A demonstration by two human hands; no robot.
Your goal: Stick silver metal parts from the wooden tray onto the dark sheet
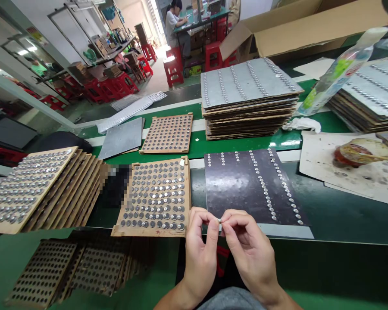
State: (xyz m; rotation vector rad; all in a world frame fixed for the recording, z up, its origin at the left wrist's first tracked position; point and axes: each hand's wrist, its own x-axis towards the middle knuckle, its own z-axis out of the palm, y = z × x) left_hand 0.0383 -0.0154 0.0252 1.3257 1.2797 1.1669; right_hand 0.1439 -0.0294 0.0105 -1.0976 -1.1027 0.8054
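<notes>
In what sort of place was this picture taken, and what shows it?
Probably a small factory workshop for hand assembly: a wooden board carries rows of small round metal pieces, another person sits working at a table, and red stools stand about.

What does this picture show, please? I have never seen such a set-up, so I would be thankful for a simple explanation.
There is no machine here: a person works with two bare hands. The single picture comes from a camera on that person's head, looking forward and down.

The left hand and right hand meet in front, with a tiny shiny piece in their fingertip grip.

On the worktable, beyond the right hand, lies a dark sheet with lines of small metal pieces. Left of it is a wooden board covered with round discs. Farther back stand a stack of sheets and a bottle.
</notes>
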